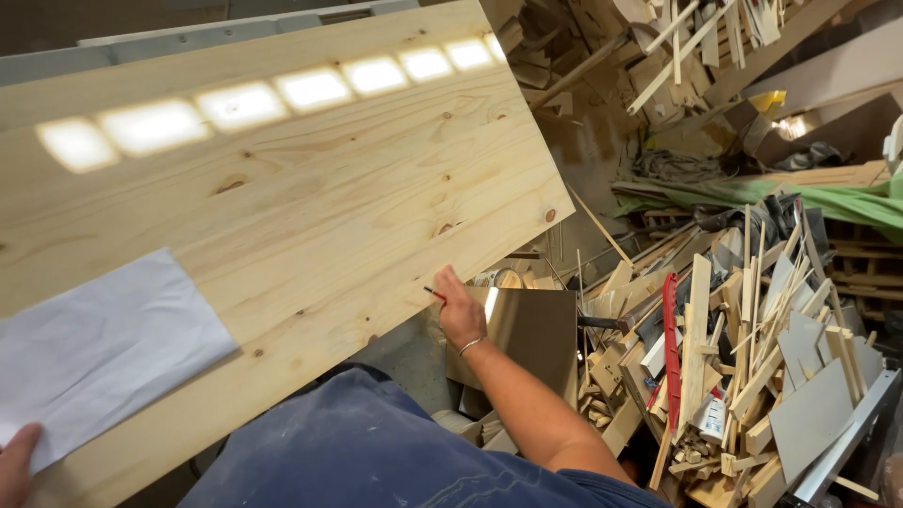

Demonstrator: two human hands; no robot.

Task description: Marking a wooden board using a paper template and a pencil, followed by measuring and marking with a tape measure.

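Observation:
A wide pale pine board (pixel 310 188) with dark knots lies slanted across the view. My right hand (pixel 458 309) is at the board's near edge, shut on a thin red pencil (pixel 435 294) whose tip touches that edge. A thin bracelet circles that wrist. My left hand (pixel 17 463) shows only at the bottom left corner, fingers resting on a white sheet of paper (pixel 103 348) that lies on the board.
A big heap of wood offcuts and thin strips (pixel 743 357) fills the lower right, with a red-handled tool (pixel 671 339) among them. A shiny brown panel (pixel 531 329) leans below my right hand. More scrap wood (pixel 658 47) and green cloth (pixel 752 193) lie beyond.

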